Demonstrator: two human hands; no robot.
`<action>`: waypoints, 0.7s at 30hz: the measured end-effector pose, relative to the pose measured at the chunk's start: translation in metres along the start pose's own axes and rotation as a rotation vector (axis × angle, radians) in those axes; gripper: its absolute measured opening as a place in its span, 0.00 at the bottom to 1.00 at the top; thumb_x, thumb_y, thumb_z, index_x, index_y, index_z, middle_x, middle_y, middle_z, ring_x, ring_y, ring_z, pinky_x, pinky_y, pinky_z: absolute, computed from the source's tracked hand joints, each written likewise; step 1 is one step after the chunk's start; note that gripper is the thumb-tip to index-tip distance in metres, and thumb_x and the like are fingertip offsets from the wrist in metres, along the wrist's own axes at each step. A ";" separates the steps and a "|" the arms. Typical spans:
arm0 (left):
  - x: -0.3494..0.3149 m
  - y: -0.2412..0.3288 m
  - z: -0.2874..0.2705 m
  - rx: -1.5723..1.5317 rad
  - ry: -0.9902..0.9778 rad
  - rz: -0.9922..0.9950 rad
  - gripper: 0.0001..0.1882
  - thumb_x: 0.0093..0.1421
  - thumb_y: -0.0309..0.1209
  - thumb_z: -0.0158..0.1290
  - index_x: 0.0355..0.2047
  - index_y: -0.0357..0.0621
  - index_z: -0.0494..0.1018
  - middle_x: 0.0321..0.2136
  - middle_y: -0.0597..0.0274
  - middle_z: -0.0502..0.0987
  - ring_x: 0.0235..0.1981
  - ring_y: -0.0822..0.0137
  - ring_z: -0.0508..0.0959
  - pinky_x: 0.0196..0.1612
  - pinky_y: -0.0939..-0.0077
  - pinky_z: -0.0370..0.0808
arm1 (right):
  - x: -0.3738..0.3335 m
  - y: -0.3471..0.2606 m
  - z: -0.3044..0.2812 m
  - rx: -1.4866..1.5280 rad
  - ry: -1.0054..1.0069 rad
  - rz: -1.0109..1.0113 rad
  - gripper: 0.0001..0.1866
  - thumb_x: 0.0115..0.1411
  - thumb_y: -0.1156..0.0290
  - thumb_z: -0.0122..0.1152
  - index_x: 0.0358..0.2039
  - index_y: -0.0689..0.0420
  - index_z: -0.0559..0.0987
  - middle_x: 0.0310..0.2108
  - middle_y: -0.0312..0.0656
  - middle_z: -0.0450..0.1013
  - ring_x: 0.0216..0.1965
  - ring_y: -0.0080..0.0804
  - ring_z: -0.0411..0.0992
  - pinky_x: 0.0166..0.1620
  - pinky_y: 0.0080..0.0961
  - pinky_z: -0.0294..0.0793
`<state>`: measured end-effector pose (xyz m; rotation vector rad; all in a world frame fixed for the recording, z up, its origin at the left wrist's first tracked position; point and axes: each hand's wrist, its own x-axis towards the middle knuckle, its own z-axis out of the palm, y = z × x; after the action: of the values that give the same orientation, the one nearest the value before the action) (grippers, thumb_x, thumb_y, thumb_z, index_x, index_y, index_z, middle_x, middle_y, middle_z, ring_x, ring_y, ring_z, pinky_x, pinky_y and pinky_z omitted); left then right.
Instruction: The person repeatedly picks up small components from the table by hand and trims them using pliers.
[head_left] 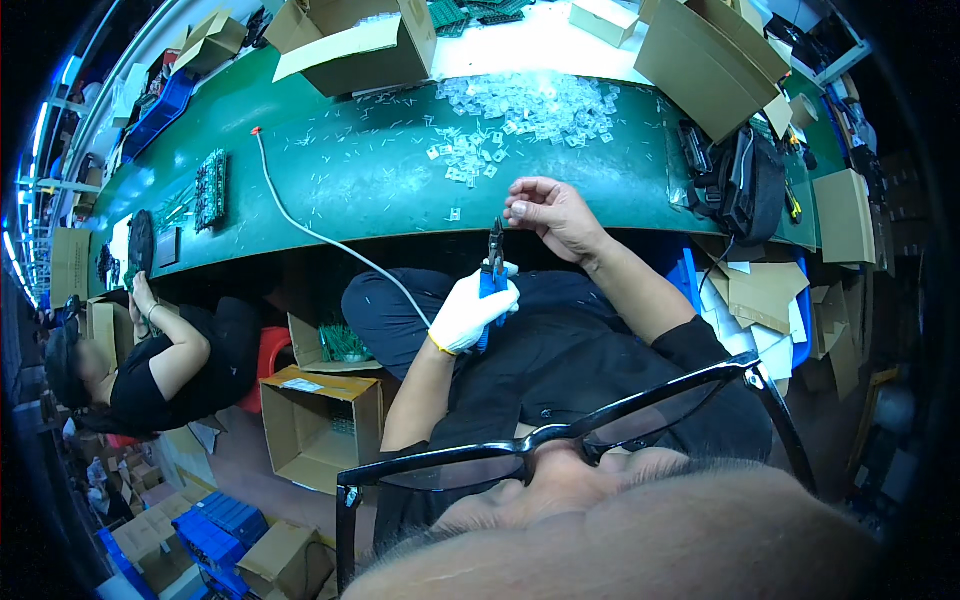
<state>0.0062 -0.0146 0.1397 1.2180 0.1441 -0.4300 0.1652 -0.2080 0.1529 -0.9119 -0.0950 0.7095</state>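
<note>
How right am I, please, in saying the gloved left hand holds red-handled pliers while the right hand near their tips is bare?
Not quite: in the head view, the handles of the pliers are blue, not red. The gloved left hand does hold them, and the right hand near their tips is bare.

Green benchtop (pixel 640 190) with scattered clear plastic pieces (pixel 550 105), cardboard boxes (pixel 710 65), a black bag (pixel 757 180)
</note>
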 end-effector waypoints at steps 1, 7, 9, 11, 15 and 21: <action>0.001 0.000 0.000 -0.002 0.000 -0.002 0.29 0.67 0.34 0.65 0.64 0.32 0.70 0.35 0.63 0.81 0.34 0.75 0.80 0.38 0.79 0.76 | -0.001 0.000 0.004 -0.019 0.005 -0.012 0.13 0.68 0.79 0.68 0.52 0.61 0.80 0.44 0.41 0.81 0.44 0.29 0.82 0.50 0.27 0.85; 0.004 -0.004 -0.001 -0.022 -0.015 0.006 0.30 0.67 0.34 0.64 0.64 0.31 0.70 0.35 0.63 0.81 0.33 0.76 0.79 0.36 0.79 0.75 | 0.000 0.006 0.007 0.026 0.033 -0.052 0.16 0.66 0.80 0.70 0.53 0.62 0.79 0.42 0.39 0.79 0.43 0.29 0.82 0.51 0.28 0.86; 0.003 -0.002 -0.001 -0.031 -0.015 0.004 0.30 0.68 0.34 0.64 0.64 0.31 0.70 0.34 0.63 0.81 0.32 0.76 0.78 0.36 0.79 0.75 | 0.000 0.010 0.007 0.015 0.024 -0.071 0.16 0.65 0.81 0.71 0.53 0.62 0.79 0.41 0.38 0.79 0.42 0.28 0.82 0.50 0.27 0.86; 0.003 0.000 -0.001 -0.026 -0.018 -0.005 0.30 0.68 0.34 0.64 0.64 0.31 0.70 0.34 0.63 0.81 0.32 0.76 0.78 0.36 0.79 0.75 | 0.001 0.012 0.007 0.005 0.013 -0.088 0.17 0.65 0.81 0.71 0.52 0.62 0.78 0.41 0.38 0.79 0.42 0.27 0.82 0.50 0.26 0.85; 0.002 -0.003 -0.004 0.001 -0.021 -0.012 0.29 0.67 0.35 0.65 0.63 0.32 0.70 0.34 0.64 0.81 0.31 0.77 0.78 0.36 0.79 0.75 | 0.001 0.014 0.009 -0.124 0.047 -0.104 0.19 0.62 0.82 0.73 0.52 0.62 0.79 0.39 0.36 0.79 0.40 0.24 0.81 0.48 0.24 0.84; 0.000 -0.003 -0.006 0.055 -0.011 -0.024 0.28 0.67 0.35 0.65 0.62 0.34 0.72 0.32 0.65 0.81 0.28 0.77 0.77 0.34 0.80 0.74 | 0.001 0.014 0.010 -0.213 0.083 -0.105 0.21 0.60 0.83 0.76 0.52 0.62 0.79 0.39 0.34 0.79 0.40 0.21 0.79 0.49 0.21 0.83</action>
<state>0.0059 -0.0102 0.1350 1.2691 0.1381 -0.4642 0.1545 -0.1948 0.1484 -1.1307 -0.1455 0.5704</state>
